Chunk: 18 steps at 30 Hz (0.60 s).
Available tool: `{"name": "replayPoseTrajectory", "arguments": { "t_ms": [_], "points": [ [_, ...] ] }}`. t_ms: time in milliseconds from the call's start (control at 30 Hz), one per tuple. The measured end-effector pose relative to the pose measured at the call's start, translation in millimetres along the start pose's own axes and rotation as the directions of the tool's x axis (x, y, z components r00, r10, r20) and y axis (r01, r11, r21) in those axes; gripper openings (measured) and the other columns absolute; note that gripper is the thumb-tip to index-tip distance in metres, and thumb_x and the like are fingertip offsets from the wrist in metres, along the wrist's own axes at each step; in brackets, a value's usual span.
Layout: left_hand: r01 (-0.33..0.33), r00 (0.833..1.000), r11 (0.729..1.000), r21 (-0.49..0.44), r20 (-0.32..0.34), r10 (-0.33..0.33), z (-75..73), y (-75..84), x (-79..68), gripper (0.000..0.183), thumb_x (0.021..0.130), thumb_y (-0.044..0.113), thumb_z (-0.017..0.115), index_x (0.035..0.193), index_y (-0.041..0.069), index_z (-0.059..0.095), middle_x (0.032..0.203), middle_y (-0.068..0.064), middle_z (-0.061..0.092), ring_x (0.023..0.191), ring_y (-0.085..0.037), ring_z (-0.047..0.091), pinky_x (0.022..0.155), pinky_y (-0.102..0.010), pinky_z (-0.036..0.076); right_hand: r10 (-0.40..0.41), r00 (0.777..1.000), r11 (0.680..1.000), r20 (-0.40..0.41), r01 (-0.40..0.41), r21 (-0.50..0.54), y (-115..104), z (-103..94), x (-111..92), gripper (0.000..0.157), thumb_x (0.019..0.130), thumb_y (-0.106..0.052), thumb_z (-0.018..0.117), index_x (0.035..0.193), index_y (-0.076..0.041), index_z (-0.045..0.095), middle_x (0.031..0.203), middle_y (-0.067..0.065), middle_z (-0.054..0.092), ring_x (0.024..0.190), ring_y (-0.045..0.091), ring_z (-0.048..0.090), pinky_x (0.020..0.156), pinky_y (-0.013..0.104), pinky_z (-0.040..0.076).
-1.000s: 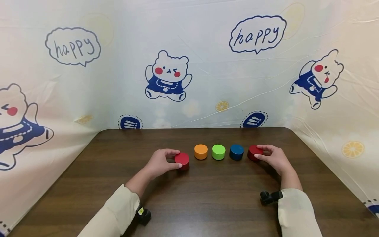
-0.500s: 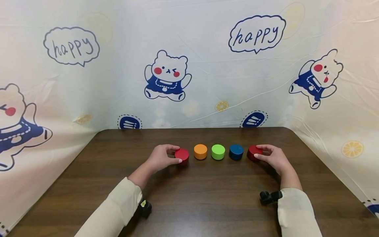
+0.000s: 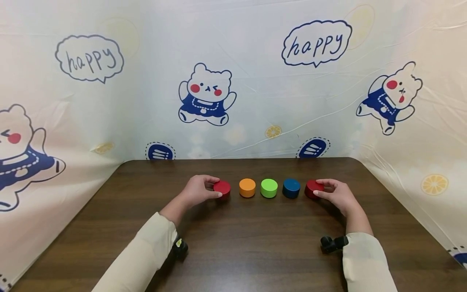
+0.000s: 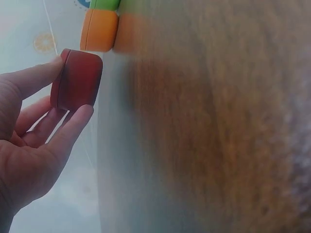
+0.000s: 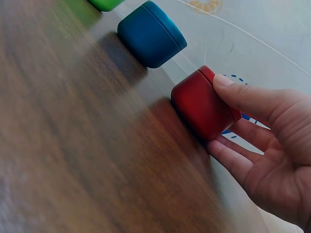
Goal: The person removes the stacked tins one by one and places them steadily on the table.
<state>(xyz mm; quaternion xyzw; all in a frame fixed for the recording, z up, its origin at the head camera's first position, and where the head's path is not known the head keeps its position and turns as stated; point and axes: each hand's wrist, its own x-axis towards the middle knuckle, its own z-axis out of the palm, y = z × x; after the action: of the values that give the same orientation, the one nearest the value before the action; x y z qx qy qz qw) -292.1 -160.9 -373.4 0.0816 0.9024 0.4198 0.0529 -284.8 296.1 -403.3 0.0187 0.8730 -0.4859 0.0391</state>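
My left hand (image 3: 198,190) grips a small red round tin (image 3: 221,189) between thumb and fingers, at the left end of a row. In the left wrist view this tin (image 4: 80,80) has a lid seam and sits close over the tabletop, its base a little apart from it. My right hand (image 3: 337,195) holds a darker red tin (image 3: 313,189) at the row's right end. The right wrist view shows that tin (image 5: 204,107) standing on the wood, thumb on its lid edge. Between the hands stand an orange tin (image 3: 247,188), a green tin (image 3: 268,188) and a blue tin (image 3: 291,188).
The dark wooden table (image 3: 248,251) spreads in front of the row. A pale printed cloth (image 3: 255,89) with bears hangs behind and beside it. A black wrist camera (image 3: 333,243) sits at the right cuff, another black camera (image 3: 180,248) at the left cuff.
My left hand has carried its red tin away from me toward the back of the table, then slightly left, into line with the row. The right hand stays in place on its tin.
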Motion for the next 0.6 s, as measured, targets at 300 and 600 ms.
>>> {"name": "replayPoseTrajectory", "arguments": {
  "t_ms": [300,600],
  "points": [
    [0.035,0.999,0.999,0.004,0.022,-0.035,-3.0,-2.6,7.6,0.051,0.080,0.018,0.082,0.127,0.013,0.064,0.119,-0.008,0.064,0.109,-0.026,0.060,0.084,-0.036,0.056,0.001,1.000,1.000,0.004,-0.001,0.008,0,0.0,1,0.070,0.084,-0.039,0.076,0.141,-0.008,0.049,0.144,0.026,0.043,0.129,0.044,0.041,0.105,0.056,0.038],
    [0.025,0.999,1.000,0.018,0.043,-0.026,-2.6,-4.2,12.8,0.050,0.081,0.018,0.081,0.127,0.010,0.064,0.119,-0.009,0.065,0.108,-0.026,0.061,0.087,-0.037,0.055,0.005,1.000,1.000,0.007,-0.005,0.021,-1,-0.5,0,0.070,0.084,-0.039,0.076,0.141,-0.008,0.049,0.144,0.026,0.043,0.129,0.044,0.040,0.106,0.056,0.037]
  ]
}}
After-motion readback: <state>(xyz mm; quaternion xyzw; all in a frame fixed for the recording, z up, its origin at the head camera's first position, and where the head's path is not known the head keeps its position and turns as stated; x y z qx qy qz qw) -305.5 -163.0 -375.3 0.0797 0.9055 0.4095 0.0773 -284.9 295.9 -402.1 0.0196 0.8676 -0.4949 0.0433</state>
